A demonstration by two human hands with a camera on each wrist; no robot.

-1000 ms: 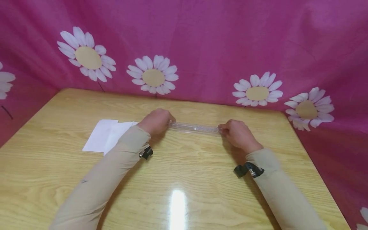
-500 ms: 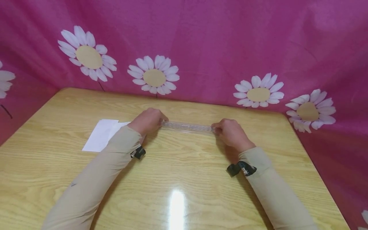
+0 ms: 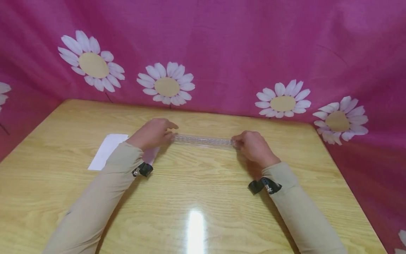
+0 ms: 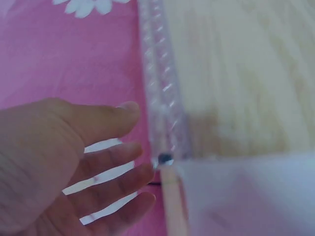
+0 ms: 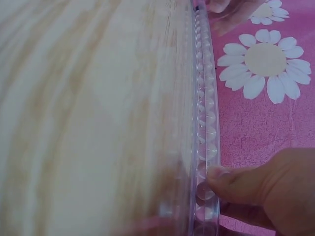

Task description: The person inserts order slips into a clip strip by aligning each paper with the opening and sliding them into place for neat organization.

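A long clear plastic strip (image 3: pixel 203 140) with a row of round bumps lies crosswise between my two hands over the far half of the table. My right hand (image 3: pixel 255 146) pinches its right end, and in the right wrist view the thumb (image 5: pixel 221 179) presses on the bumpy edge. At the other end is my left hand (image 3: pixel 150 133), its index finger extended and lifted off. The left wrist view shows that hand's fingers (image 4: pixel 113 177) spread loosely beside the strip, with a gap between thumb and plastic. Folded white paper (image 3: pixel 104 151) lies partly hidden beneath my left forearm.
The wooden table (image 3: pixel 203 183) carries a bright light reflection near its front. A pink curtain (image 3: pixel 222 53) with white daisies hangs along the back and right edges. Black straps with small devices sit at both wrists.
Both hands and the clear strip have shifted left, over more of the paper. My left fingers have loosened from the strip's left end; the right hand keeps its pinch.
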